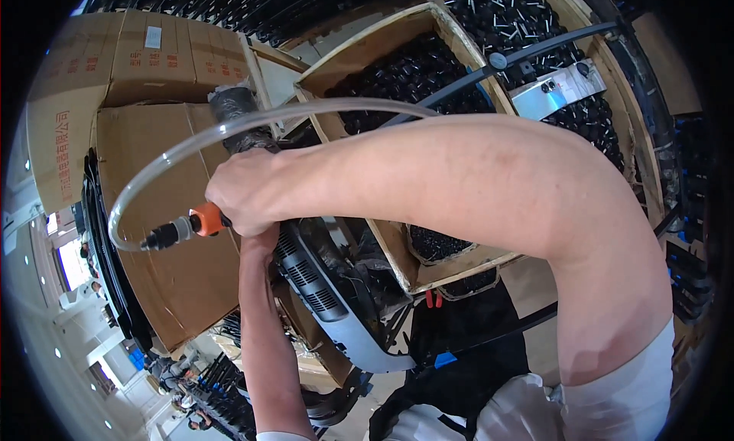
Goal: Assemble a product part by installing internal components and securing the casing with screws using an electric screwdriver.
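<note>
Wooden bins (391, 250) of small black parts (409, 72) and cardboard boxes (164, 150) crowd round; the right forearm (428, 165) crosses before the bins. The right hand (245, 187) is curled round a hose-fed tool (205, 220), orange-collared, with a clear looping hose (222, 130), above a grey slotted shell (313, 284); the left hand (261, 240) is mostly hidden, its grip impossible to tell. A lit hall (46, 311) opens at left.

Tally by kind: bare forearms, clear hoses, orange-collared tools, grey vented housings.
Bare forearms: 2
Clear hose: 1
Orange-collared tool: 1
Grey vented housing: 1
Total: 5
</note>
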Demonstrator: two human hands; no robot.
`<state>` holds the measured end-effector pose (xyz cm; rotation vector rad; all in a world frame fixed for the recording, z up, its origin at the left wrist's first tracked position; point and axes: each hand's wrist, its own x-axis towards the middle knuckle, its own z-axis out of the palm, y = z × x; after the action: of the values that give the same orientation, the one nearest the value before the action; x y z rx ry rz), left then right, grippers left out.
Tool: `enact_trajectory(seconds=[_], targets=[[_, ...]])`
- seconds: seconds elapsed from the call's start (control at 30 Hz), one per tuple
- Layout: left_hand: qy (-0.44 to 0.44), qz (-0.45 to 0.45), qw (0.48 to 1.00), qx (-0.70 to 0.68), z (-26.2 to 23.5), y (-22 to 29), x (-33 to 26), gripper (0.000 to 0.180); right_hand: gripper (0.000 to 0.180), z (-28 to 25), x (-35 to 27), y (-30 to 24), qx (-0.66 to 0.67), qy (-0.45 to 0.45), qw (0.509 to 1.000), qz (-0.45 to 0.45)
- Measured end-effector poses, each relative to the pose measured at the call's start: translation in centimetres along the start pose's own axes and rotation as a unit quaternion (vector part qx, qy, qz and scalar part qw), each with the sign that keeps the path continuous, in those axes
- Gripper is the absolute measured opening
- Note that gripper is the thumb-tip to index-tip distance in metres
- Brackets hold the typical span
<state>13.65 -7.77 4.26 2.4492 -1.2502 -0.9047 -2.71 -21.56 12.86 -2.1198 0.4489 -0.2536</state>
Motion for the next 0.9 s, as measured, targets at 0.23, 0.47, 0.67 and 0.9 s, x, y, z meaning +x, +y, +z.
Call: enact_trajectory(seconds=[0.23,0.47,0.67,0.9], targets=[[0.011,0.005,1.000,-0.016,-0.1,-1.1,1.0,0.047,0.038,-0.2,-0.9,1.2,0.001,0.017,1.000,-0.016],[0.010,0.044,0.995,-0.088,-0.7,-4.8,1.4,0.023,0.036,0.3,-0.2,0.5,-0.014,0.010,0.999,-0.044],[-0.032,-0.044,0.795,-0.605,0.1,-2.5,-3.6,0.014,0.050,-0.6,-0.7,1.4,0.010,-0.013,1.000,-0.003],[-0.036,-0.099,0.605,-0.789,4.6,-1.3,-8.3,0.022,0.050,0.0,0.1,1.5,-0.012,-0.050,0.999,0.017]])
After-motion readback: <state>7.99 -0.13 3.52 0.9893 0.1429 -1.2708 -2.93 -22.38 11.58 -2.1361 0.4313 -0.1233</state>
